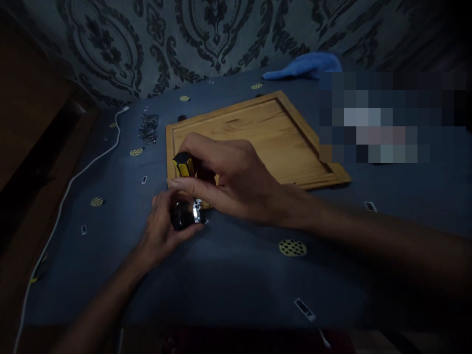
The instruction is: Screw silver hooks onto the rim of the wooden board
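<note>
My right hand (228, 172) is closed around a yellow-and-black screwdriver (184, 164), held upright with its handle end up. Its tip points down at a shiny metal band (196, 211) on a small black rounded object (180, 216). That object sits in the curled fingers of my left hand (160, 223), thumb on the near side. It lies by the near left corner of a wooden panel (236, 135) with a raised frame. Whether it touches the panel is hidden by my hands.
A small heap of metal pieces (149, 129) lies left of the panel. A white cable (68, 189) runs down the left side. At the back is a blue cloth (309, 65) near the patterned wall. A blurred-out patch covers the right. The blue tablecloth (236, 285) has printed yellow spots.
</note>
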